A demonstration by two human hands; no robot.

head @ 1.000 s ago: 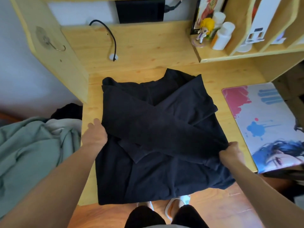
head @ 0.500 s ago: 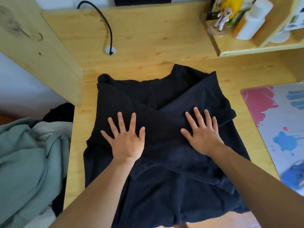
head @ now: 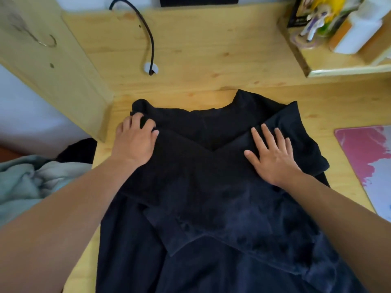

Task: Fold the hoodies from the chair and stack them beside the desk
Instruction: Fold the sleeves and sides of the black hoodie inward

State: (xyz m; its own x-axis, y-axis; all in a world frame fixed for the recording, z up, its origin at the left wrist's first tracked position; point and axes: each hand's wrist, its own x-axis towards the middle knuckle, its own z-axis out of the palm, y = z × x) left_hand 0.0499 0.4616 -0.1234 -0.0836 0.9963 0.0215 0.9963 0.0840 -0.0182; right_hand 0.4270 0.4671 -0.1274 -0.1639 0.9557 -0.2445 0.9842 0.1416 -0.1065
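Note:
A dark navy hoodie [head: 211, 187] lies spread on the wooden desk [head: 211, 60], its two sleeves crossed over the chest and its lower part hanging over the desk's front edge. My left hand [head: 135, 140] is at the hoodie's far left shoulder corner, its fingers curled into the cloth there. Flat on the right sleeve near the right shoulder rests my right hand [head: 273, 157], fingers straight and spread. A pale green garment [head: 27, 185] and a dark one lie heaped at the left, beside the desk.
A black cable [head: 146, 37] runs into a hole in the desk's back panel. A shelf at the back right holds a figurine [head: 315, 20] and a white bottle [head: 357, 32]. A colourful mat [head: 368, 166] lies on the desk's right side. A wooden side panel [head: 48, 60] stands at left.
Both hands have slid up from the hoodie's middle toward its shoulders. The left hand has gone from flat to gripping the left shoulder corner. The view has moved closer.

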